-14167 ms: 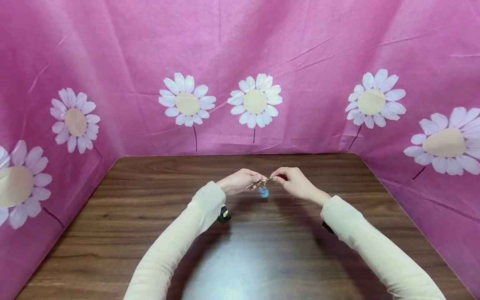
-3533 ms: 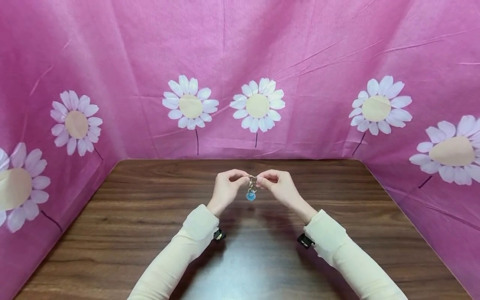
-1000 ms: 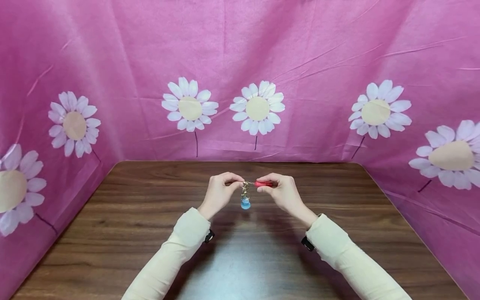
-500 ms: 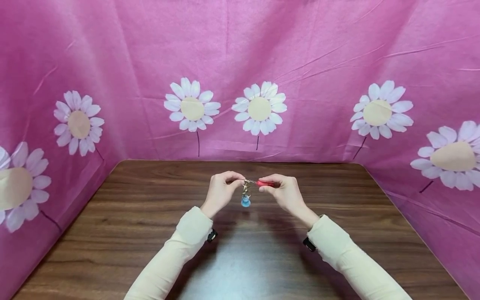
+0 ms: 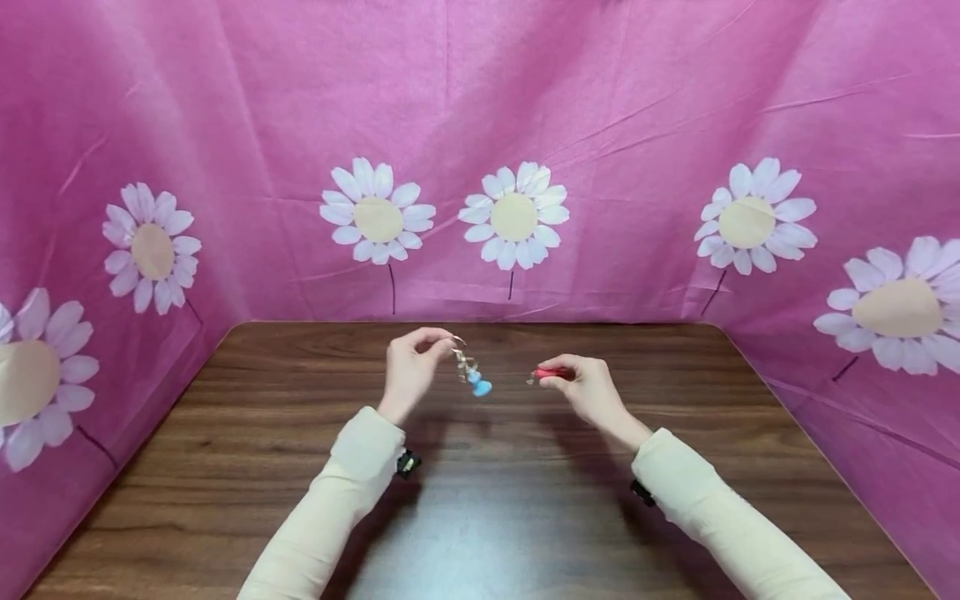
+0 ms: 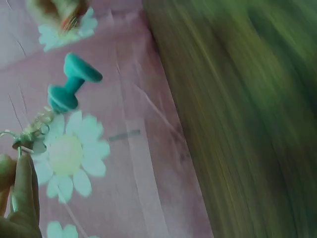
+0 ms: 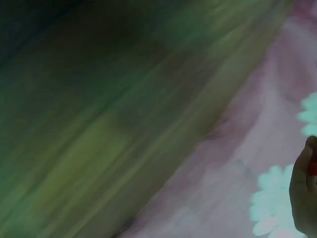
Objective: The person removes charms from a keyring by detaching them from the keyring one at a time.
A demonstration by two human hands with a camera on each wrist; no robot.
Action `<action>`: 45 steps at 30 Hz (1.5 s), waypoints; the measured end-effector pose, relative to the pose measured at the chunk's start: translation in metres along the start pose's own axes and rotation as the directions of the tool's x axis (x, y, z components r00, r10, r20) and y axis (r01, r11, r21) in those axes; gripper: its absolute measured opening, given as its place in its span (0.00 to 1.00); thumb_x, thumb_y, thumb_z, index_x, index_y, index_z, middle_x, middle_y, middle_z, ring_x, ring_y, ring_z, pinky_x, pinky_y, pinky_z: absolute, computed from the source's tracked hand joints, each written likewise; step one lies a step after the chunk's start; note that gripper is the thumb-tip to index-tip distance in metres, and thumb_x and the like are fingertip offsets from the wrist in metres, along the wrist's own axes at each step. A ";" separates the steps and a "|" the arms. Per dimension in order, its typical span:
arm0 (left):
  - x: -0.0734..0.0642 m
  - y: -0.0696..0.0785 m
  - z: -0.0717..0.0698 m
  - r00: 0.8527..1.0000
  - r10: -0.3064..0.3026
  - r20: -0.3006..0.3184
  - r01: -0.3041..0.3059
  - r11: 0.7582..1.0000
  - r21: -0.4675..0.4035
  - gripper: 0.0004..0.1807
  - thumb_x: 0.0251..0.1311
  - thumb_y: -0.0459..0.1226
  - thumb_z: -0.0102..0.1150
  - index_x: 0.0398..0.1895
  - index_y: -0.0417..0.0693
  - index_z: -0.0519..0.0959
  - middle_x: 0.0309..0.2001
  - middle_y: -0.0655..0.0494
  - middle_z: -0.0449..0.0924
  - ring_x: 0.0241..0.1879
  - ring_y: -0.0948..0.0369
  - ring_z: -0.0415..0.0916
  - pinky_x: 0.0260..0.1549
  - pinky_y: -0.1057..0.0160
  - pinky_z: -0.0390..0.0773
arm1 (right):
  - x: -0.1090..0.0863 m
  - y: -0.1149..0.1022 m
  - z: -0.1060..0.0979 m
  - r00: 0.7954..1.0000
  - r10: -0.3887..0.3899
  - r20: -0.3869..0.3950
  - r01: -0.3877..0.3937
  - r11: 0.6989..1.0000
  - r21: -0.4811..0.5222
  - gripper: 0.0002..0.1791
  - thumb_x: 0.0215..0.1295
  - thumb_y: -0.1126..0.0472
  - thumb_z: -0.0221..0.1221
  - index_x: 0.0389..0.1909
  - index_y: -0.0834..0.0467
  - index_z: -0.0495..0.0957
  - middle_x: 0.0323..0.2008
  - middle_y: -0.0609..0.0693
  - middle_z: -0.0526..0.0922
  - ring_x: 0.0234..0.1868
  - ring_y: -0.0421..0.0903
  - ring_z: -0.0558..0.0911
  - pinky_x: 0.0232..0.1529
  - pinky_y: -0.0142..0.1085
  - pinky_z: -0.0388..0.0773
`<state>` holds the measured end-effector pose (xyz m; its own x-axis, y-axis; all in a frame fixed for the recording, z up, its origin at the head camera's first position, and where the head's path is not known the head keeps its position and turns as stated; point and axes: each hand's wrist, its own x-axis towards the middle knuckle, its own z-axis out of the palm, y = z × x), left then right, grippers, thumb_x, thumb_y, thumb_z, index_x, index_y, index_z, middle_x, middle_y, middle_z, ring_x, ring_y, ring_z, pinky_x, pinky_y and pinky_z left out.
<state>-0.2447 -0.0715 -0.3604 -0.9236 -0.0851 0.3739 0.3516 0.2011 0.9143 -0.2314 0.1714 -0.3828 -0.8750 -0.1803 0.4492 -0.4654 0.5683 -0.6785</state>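
Note:
My left hand (image 5: 411, 368) pinches a gold key ring (image 5: 460, 341) between thumb and fingertips, above the table. From it hangs a gold chain (image 5: 462, 363) with small links and a blue pushpin-shaped charm (image 5: 482, 387), which swings out to the right. The left wrist view shows this charm (image 6: 75, 82) close up, with two rounded ends and a thin neck. Facing it on the right, my right hand (image 5: 592, 390) pinches a red charm (image 5: 551, 373) with a short bit of gold chain at its tip. A gap separates the red charm from the key ring.
A dark wood-grain table (image 5: 480, 500) lies under both hands, with a glossy reflection at its front. Pink cloth (image 5: 600, 100) printed with white daisies stands along the back and both sides.
The red charm's chain was at the key ring half a second ago and is now apart from it. My hands have moved away from each other, and the blue charm has swung.

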 end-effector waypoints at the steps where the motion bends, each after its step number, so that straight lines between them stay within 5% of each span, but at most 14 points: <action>1: 0.002 0.001 -0.005 1.000 -0.028 -0.009 0.028 1.000 -0.005 0.05 0.51 0.27 0.61 0.31 0.34 0.82 0.31 0.40 0.83 0.28 0.57 0.82 0.28 0.71 0.79 | 0.000 0.006 -0.001 1.000 0.029 0.011 -0.029 0.999 -0.019 0.09 0.48 0.67 0.66 0.33 0.61 0.83 0.29 0.53 0.86 0.28 0.40 0.82 0.25 0.24 0.73; 7: 0.002 0.005 -0.018 0.993 -0.102 0.055 0.097 0.991 0.088 0.06 0.52 0.28 0.61 0.32 0.34 0.82 0.31 0.38 0.83 0.26 0.64 0.77 0.25 0.76 0.74 | 0.005 0.022 -0.001 0.996 0.008 0.089 -0.001 0.997 -0.076 0.09 0.56 0.64 0.61 0.38 0.61 0.80 0.32 0.52 0.85 0.30 0.40 0.79 0.30 0.29 0.73; 16: -0.006 -0.009 -0.007 0.994 -0.047 0.095 0.036 0.993 0.113 0.04 0.50 0.30 0.63 0.30 0.39 0.83 0.29 0.45 0.84 0.25 0.69 0.75 0.27 0.74 0.74 | 0.023 0.065 0.011 0.971 0.055 0.235 -0.031 0.994 -0.103 0.09 0.65 0.65 0.51 0.36 0.65 0.78 0.28 0.55 0.84 0.30 0.45 0.81 0.34 0.33 0.77; 23: -0.017 -0.008 0.004 0.984 -0.041 0.176 0.022 0.994 0.111 0.02 0.50 0.31 0.63 0.28 0.44 0.83 0.27 0.51 0.84 0.27 0.61 0.78 0.27 0.71 0.75 | 0.032 0.099 0.018 0.964 0.113 0.240 -0.084 0.988 -0.126 0.08 0.64 0.67 0.52 0.35 0.65 0.79 0.31 0.56 0.83 0.30 0.46 0.80 0.34 0.36 0.77; 30: -0.026 -0.011 0.004 0.980 -0.027 0.197 0.001 0.991 0.135 0.03 0.50 0.33 0.64 0.28 0.41 0.83 0.27 0.54 0.84 0.28 0.66 0.77 0.28 0.72 0.73 | 0.023 0.112 0.026 0.966 0.053 0.254 -0.013 0.988 -0.157 0.05 0.59 0.68 0.56 0.33 0.64 0.79 0.28 0.51 0.84 0.33 0.45 0.81 0.39 0.37 0.76; 38: -0.021 -0.009 0.007 0.977 -0.008 0.214 -0.019 0.992 0.124 0.02 0.50 0.31 0.63 0.28 0.42 0.83 0.27 0.54 0.84 0.27 0.68 0.77 0.30 0.71 0.76 | 0.020 0.118 0.023 0.971 -0.059 0.230 0.110 0.970 -0.217 0.04 0.54 0.66 0.62 0.32 0.59 0.80 0.31 0.50 0.81 0.37 0.49 0.79 0.41 0.43 0.74; 45: -0.016 -0.007 0.008 0.978 -0.013 0.208 -0.012 0.993 0.121 0.03 0.50 0.32 0.63 0.28 0.42 0.83 0.27 0.53 0.84 0.26 0.68 0.77 0.28 0.71 0.75 | 0.032 0.118 0.015 0.960 -0.008 0.279 0.077 0.968 -0.239 0.11 0.52 0.67 0.63 0.38 0.64 0.78 0.36 0.55 0.79 0.38 0.51 0.77 0.42 0.43 0.72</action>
<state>-0.2334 -0.0643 -0.3744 -0.9398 0.1169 0.3210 0.3416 0.3187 0.8841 -0.3164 0.2207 -0.4567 -0.8737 -0.4014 0.2749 -0.4865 0.7279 -0.4832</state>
